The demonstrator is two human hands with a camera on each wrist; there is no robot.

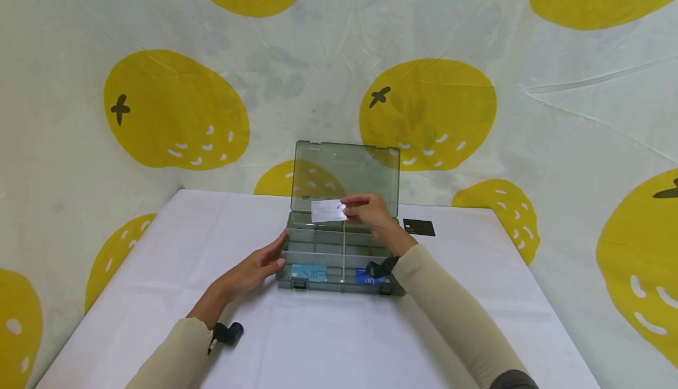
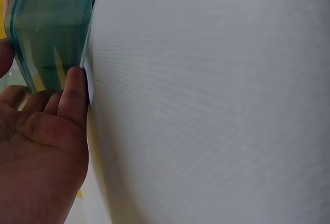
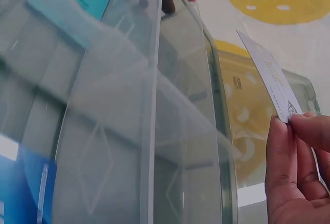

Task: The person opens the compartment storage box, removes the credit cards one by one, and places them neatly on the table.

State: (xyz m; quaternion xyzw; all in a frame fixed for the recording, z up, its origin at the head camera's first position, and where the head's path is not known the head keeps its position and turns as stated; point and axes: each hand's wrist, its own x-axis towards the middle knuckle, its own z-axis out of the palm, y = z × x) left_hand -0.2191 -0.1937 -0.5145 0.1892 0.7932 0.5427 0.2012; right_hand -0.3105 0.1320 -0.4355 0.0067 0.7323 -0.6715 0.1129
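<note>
A grey see-through divided box [image 1: 341, 288] sits on the table with its lid [image 1: 344, 171] raised at the back. My right hand [image 1: 371, 212] pinches a white card [image 1: 327, 210] between thumb and fingertips above the back compartments; the right wrist view shows the card [image 3: 270, 77] tilted, clear of the dividers. At the box's left side, my left hand [image 1: 259, 265] rests its fingertips against the outer wall, seen close in the left wrist view [image 2: 44, 136]. A light blue card [image 1: 309, 273] lies in the front left compartment. A blue card [image 1: 368, 277] lies front right, partly behind the wrist camera.
On the white-covered table [image 1: 339, 342], a black card [image 1: 419, 227] lies to the right of the box near the back edge. Behind the table hangs a pale cloth [image 1: 307, 95] with big yellow fruit prints. The raised lid leans back near that cloth.
</note>
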